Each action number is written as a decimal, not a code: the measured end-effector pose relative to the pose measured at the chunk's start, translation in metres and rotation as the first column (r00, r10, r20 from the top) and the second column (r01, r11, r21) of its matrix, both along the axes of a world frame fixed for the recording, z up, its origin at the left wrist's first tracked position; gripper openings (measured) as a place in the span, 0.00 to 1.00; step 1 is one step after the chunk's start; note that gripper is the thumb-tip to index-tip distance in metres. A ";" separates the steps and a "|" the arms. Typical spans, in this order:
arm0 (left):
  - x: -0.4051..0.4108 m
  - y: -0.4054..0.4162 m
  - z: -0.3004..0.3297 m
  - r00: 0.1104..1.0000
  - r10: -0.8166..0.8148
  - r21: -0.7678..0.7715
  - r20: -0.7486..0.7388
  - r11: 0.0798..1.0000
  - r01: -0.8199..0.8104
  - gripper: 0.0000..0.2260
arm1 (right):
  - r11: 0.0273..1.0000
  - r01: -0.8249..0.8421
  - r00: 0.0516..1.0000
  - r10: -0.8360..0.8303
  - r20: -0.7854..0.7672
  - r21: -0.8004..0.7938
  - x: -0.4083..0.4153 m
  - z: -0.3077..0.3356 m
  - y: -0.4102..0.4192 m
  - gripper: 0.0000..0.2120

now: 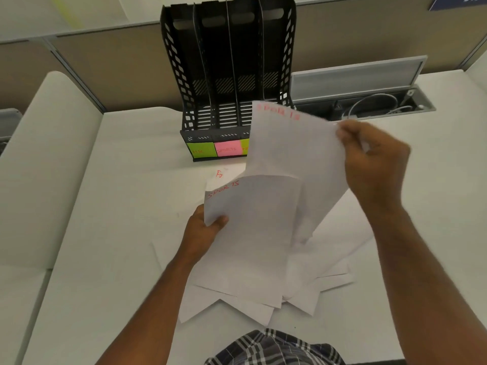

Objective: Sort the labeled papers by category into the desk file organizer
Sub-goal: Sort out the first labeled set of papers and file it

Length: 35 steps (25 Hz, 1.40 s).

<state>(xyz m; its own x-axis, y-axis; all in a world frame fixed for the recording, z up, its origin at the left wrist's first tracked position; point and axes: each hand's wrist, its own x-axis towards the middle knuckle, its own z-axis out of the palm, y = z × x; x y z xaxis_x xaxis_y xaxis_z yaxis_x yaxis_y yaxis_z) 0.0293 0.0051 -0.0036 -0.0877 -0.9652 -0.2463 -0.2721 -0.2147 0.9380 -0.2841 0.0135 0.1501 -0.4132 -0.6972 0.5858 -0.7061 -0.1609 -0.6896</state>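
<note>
A black desk file organizer (226, 75) stands at the back of the desk, with a green "HR" note (199, 150) and a pink "SPORTS" note (228, 148) on its front. My left hand (203, 233) grips a white sheet marked "SPORTS" (253, 222) by its left edge. My right hand (374, 164) pinches a second sheet marked "SPORTS" (292, 148) at its upper right edge and holds it raised, covering the organizer's right front. A loose pile of white papers (237, 304) lies beneath both sheets. One sheet with small red lettering (220, 175) peeks out near the organizer.
An open cable tray (369, 101) with wires and a raised lid sits in the desk behind my right hand. Partition walls (105, 61) rise behind the organizer. A second white desk surface (39, 180) adjoins on the left.
</note>
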 end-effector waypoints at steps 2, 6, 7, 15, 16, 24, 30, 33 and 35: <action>-0.002 -0.001 0.002 1.000 0.008 -0.032 -0.023 0.999 -0.008 0.21 | 0.982 -0.031 0.996 0.015 -0.083 -0.188 0.001 0.031 0.000 0.07; -0.002 -0.001 0.012 0.993 -0.028 -0.043 -0.114 0.999 0.023 0.24 | 0.951 -0.093 0.983 0.041 -0.177 -0.294 0.004 0.074 0.001 0.08; -0.001 -0.002 0.016 0.988 -0.047 -0.049 -0.148 0.998 0.040 0.26 | 0.946 -0.121 0.984 0.073 -0.165 -0.302 0.004 0.082 0.001 0.08; -0.007 -0.011 0.050 0.932 -0.109 -0.121 -0.345 0.990 0.071 0.16 | 0.921 -0.383 0.915 0.369 0.162 0.069 0.021 0.084 -0.017 0.06; -0.008 -0.012 0.051 0.932 -0.123 -0.123 -0.342 0.989 0.085 0.13 | 0.895 -0.413 0.898 0.368 0.242 0.170 0.027 0.067 -0.020 0.06; -0.003 -0.001 0.015 0.990 0.046 0.017 -0.131 0.999 -0.044 0.08 | 0.678 -0.442 0.827 0.055 0.559 0.587 0.026 -0.073 -0.015 0.11; 0.004 0.008 -0.016 0.992 0.029 -0.036 0.124 0.999 -0.025 0.29 | 0.526 0.134 0.990 -0.114 -0.086 0.840 -0.040 -0.146 0.000 0.19; 0.000 0.008 -0.019 0.992 0.004 -0.009 0.123 1.000 -0.002 0.42 | 0.393 0.209 0.976 -0.141 -0.166 0.895 -0.047 -0.160 0.002 0.25; -0.001 0.008 -0.020 0.993 0.000 0.012 0.116 1.000 -0.001 0.41 | 0.356 0.236 0.970 -0.143 -0.197 0.904 -0.046 -0.166 0.002 0.28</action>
<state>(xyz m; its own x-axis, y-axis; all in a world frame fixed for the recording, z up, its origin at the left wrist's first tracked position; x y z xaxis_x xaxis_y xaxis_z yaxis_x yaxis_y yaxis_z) 0.0283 0.0128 -0.0237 -0.0570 -0.9622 -0.2661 -0.3788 -0.2258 0.8975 -0.3300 0.0156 -0.0161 -0.5998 -0.7304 -0.3268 -0.6823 0.6802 -0.2679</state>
